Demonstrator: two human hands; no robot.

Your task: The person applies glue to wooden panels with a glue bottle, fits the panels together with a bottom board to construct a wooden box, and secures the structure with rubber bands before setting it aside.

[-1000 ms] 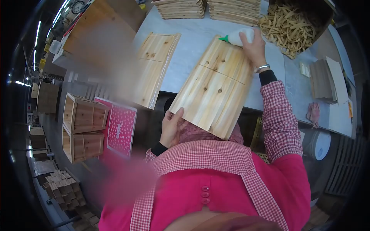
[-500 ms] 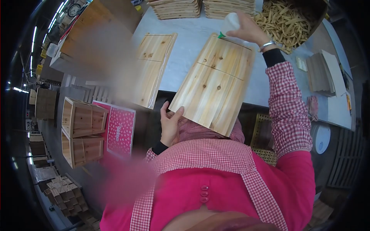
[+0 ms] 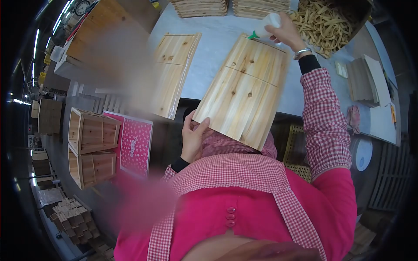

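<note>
A tapered wooden panel (image 3: 241, 93) lies partly on the pale table, its wide near end over my lap. My left hand (image 3: 193, 138) grips its near left corner, thumb on top and fingers beneath. In my right hand (image 3: 285, 32) is a white squeeze bottle (image 3: 266, 26), tilted, with its green nozzle at the panel's far left corner, by the groove along the far edge. A second groove crosses the panel. To the left lies another wooden panel (image 3: 174, 74) with a shiny strip along its right side.
Stacked wooden pieces (image 3: 200, 8) stand at the table's far edge, beside a box of tan strips (image 3: 324, 24). Grey sheets (image 3: 363, 82) and a pink cloth (image 3: 353, 119) are at the right. Wooden crates (image 3: 93, 130) stand at lower left. Blurred shapes hide part of the left side.
My right hand has swung over the panel's far side, and the bottle has tipped and shifted, with its nozzle near the far left corner. My left hand keeps its hold.
</note>
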